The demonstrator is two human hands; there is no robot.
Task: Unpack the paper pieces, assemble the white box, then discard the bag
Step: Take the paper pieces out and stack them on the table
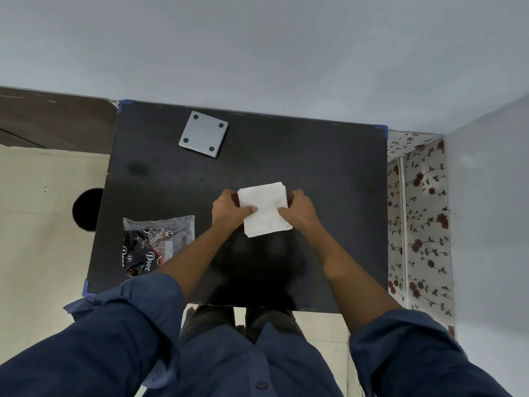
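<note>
Head view: we grip the white paper stack (pixel 264 209) over the middle of the black table (pixel 315 167), left hand (pixel 230 210) and right hand (pixel 300 210) clamped on opposite side edges, equally near, its long axis running away from us; the bag (pixel 159 243) lies left.

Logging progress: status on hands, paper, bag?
Left hand and right hand grip the white paper stack by its sides. Bag lies on table, near left. Nothing obstructing.
</note>
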